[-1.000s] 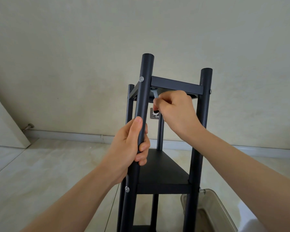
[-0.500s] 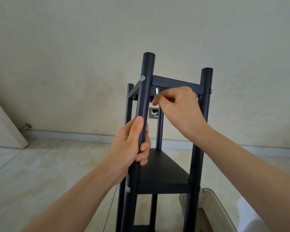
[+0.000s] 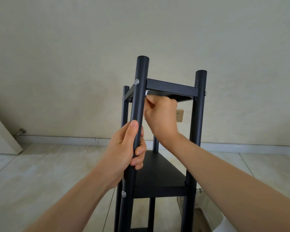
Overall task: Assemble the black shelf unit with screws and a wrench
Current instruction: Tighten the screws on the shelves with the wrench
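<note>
Standing upright on the pale tiled floor (image 3: 32, 173) before a beige wall (image 3: 74, 47), near the middle of the scene: the black shelf unit (image 3: 159, 173), four round metal posts and flat shelves, judged stiff, fairly light and top-heavy, smooth paint likely slick under a palm. Left hand (image 3: 124, 153) wrapped round the near left post (image 3: 137, 104), thumb up along the tube, a steadying grip well below the silver screw head (image 3: 136, 82) at the top joint. A sound place to hold, by this reading: a post rather than a thin shelf edge. Further right, right hand (image 3: 162, 114) tucked just under the top shelf (image 3: 172, 88), fingers curled at that near left corner, apparently pinching a small pale tool (image 3: 146, 93), likely the wrench; mostly hidden, so not certain. Joint being worked just above and beside both grips. At the lower right, a clear plastic container (image 3: 206, 208) on the floor, partly behind the near right post (image 3: 197, 131).
</note>
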